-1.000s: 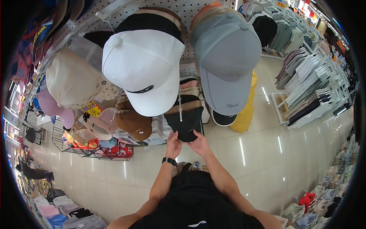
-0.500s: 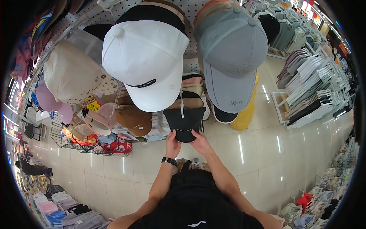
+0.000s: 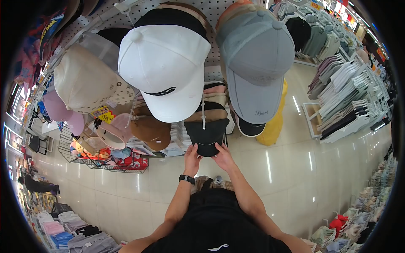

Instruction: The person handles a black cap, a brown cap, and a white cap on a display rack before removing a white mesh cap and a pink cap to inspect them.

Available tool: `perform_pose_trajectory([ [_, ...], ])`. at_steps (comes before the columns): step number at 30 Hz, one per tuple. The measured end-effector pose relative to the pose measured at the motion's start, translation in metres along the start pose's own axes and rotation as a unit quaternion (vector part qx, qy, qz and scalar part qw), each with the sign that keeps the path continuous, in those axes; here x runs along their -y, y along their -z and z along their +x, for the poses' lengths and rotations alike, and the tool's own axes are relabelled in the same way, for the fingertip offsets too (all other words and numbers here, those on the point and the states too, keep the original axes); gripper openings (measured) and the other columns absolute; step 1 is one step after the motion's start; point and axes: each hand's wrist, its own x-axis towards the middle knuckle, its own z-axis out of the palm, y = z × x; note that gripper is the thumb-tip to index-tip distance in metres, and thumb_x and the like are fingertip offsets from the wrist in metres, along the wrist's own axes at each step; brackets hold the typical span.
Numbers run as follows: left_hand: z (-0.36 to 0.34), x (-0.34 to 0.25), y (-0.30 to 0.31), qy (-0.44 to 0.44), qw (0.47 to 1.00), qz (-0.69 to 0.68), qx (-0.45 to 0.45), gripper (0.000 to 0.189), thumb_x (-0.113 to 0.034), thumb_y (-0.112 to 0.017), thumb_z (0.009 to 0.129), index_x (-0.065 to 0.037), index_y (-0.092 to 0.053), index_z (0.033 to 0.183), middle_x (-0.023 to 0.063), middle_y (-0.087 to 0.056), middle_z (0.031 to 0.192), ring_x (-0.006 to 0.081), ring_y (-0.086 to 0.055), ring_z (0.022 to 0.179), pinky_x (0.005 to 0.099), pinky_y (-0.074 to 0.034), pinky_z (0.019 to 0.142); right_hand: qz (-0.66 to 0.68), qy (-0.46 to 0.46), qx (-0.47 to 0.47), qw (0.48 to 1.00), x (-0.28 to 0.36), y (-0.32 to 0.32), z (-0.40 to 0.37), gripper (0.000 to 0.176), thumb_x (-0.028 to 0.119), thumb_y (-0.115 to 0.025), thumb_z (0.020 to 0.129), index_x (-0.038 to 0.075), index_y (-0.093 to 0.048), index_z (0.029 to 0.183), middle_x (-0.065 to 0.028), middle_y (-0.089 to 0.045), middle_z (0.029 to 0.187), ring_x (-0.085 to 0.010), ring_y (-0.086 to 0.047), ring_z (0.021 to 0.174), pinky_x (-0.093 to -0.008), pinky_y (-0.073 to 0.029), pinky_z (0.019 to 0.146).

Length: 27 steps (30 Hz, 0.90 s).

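A black cap (image 3: pixel 206 134) is at the front of a hook below the white cap (image 3: pixel 162 69), its brim pointing toward me. My left hand (image 3: pixel 192 160), with a black watch on the wrist, grips the left edge of the brim. On the brim's right edge, my right hand (image 3: pixel 223 157) holds with thumb and fingers. More caps, brown and dark, are stacked behind the black one. A grey cap (image 3: pixel 258 63) hangs to the upper right, and a brown cap (image 3: pixel 151 133) is left of my hands.
A beige cap (image 3: pixel 86 80) hangs at the upper left above a wire basket (image 3: pixel 105 165) of goods. Clothes racks (image 3: pixel 344 97) stand at the right. Folded clothes (image 3: pixel 78 230) lie at the lower left. A person (image 3: pixel 38 184) is at the far left.
The view has shifted slightly, so the hanging caps appear a little further right. Both hands keep their hold on the black cap's brim.
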Motion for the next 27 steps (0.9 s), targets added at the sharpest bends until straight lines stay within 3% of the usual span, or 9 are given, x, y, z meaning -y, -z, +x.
perform_pose_trajectory([
  [4, -0.007, -0.004, -0.007, -0.005, 1.000, 0.024, -0.019, 0.042, -0.033, -0.075, 0.100, -0.014, -0.057, 0.133, -0.0032, -0.067, 0.107, 0.0110, -0.062, 0.095, 0.0351, -0.050, 0.088, -0.006, -0.005, -0.014, 1.000, 0.002, 0.001, 0.000, 0.039, 0.031, -0.073, 0.100, 0.019, -0.062, 0.135, -0.0001, -0.068, 0.133, -0.0190, -0.061, 0.126, -0.0492, -0.044, 0.110],
  [6, -0.006, -0.004, -0.005, -0.009, 0.998, 0.065, -0.023, 0.063, -0.035, -0.075, 0.099, -0.012, -0.044, 0.149, 0.0018, -0.064, 0.120, 0.0142, -0.061, 0.106, 0.0397, -0.051, 0.091, -0.010, -0.005, -0.017, 1.000, 0.004, -0.001, 0.000, 0.040, 0.033, -0.073, 0.100, 0.019, -0.062, 0.136, -0.0001, -0.068, 0.133, -0.0191, -0.061, 0.126, -0.0492, -0.043, 0.109],
  [12, -0.014, -0.020, -0.025, -0.078, 0.982, 0.160, -0.055, 0.073, -0.044, -0.065, 0.104, -0.016, -0.031, 0.162, 0.0090, -0.043, 0.156, 0.0226, -0.043, 0.142, 0.0505, -0.046, 0.106, -0.032, -0.015, -0.037, 0.999, 0.009, -0.006, -0.001, 0.049, 0.034, -0.073, 0.100, 0.014, -0.058, 0.141, -0.0021, -0.067, 0.132, -0.0199, -0.062, 0.123, -0.0494, -0.047, 0.105],
  [15, -0.021, -0.036, -0.039, -0.100, 0.973, 0.202, -0.053, 0.075, -0.049, -0.059, 0.106, -0.017, -0.025, 0.165, 0.0100, -0.033, 0.166, 0.0244, -0.038, 0.148, 0.0506, -0.044, 0.108, -0.127, -0.037, -0.076, 0.988, 0.021, -0.015, -0.009, 0.057, 0.036, -0.073, 0.100, 0.008, -0.053, 0.145, -0.0081, -0.067, 0.132, -0.0237, -0.065, 0.119, -0.0469, -0.054, 0.096],
  [17, -0.021, -0.044, -0.044, -0.121, 0.969, 0.209, -0.048, 0.076, -0.050, -0.057, 0.106, -0.018, -0.023, 0.166, 0.0095, -0.030, 0.168, 0.0250, -0.037, 0.149, 0.0499, -0.043, 0.108, -0.420, -0.041, -0.129, 0.897, 0.030, -0.016, -0.013, 0.064, 0.038, -0.071, 0.101, 0.004, -0.046, 0.150, -0.0145, -0.065, 0.132, -0.0279, -0.067, 0.116, -0.0421, -0.057, 0.091],
  [18, -0.020, -0.048, -0.047, -0.142, 0.965, 0.216, -0.044, 0.077, -0.052, -0.055, 0.107, -0.019, -0.021, 0.168, 0.0091, -0.028, 0.170, 0.0256, -0.036, 0.150, 0.0493, -0.043, 0.109, -0.421, -0.041, -0.130, 0.897, 0.037, -0.015, -0.015, 0.064, 0.038, -0.071, 0.101, 0.004, -0.046, 0.150, -0.0145, -0.065, 0.132, -0.0279, -0.067, 0.116, -0.0421, -0.057, 0.091],
  [20, -0.018, -0.058, -0.051, -0.154, 0.961, 0.225, -0.042, 0.079, -0.046, -0.057, 0.107, -0.015, -0.017, 0.169, 0.0130, -0.025, 0.172, 0.0280, -0.034, 0.152, 0.0460, -0.042, 0.112, -0.585, 0.120, -0.110, 0.795, 0.051, -0.015, -0.018, 0.074, 0.038, -0.073, 0.099, -0.004, -0.042, 0.151, -0.0208, -0.063, 0.134, -0.0298, -0.066, 0.117, -0.0421, -0.056, 0.094],
  [23, -0.002, -0.064, -0.049, -0.203, 0.942, 0.265, -0.021, 0.082, -0.039, -0.058, 0.108, -0.011, -0.012, 0.170, 0.0180, -0.020, 0.173, 0.0310, -0.030, 0.155, 0.0424, -0.036, 0.119, -0.480, 0.259, -0.162, 0.823, 0.069, -0.075, -0.042, 0.080, 0.038, -0.071, 0.100, -0.006, -0.034, 0.156, -0.0254, -0.055, 0.145, -0.0336, -0.061, 0.128, -0.0442, -0.052, 0.104],
  [27, 0.008, -0.065, -0.054, -0.239, 0.927, 0.289, 0.014, 0.082, -0.035, -0.056, 0.109, -0.007, -0.008, 0.169, 0.0206, -0.016, 0.174, 0.0307, -0.024, 0.158, 0.0414, -0.025, 0.127, -0.485, 0.335, -0.147, 0.794, 0.062, -0.072, -0.016, 0.085, 0.037, -0.069, 0.101, -0.004, -0.026, 0.161, -0.0273, -0.041, 0.158, -0.0376, -0.046, 0.144, -0.0472, -0.039, 0.118],
])
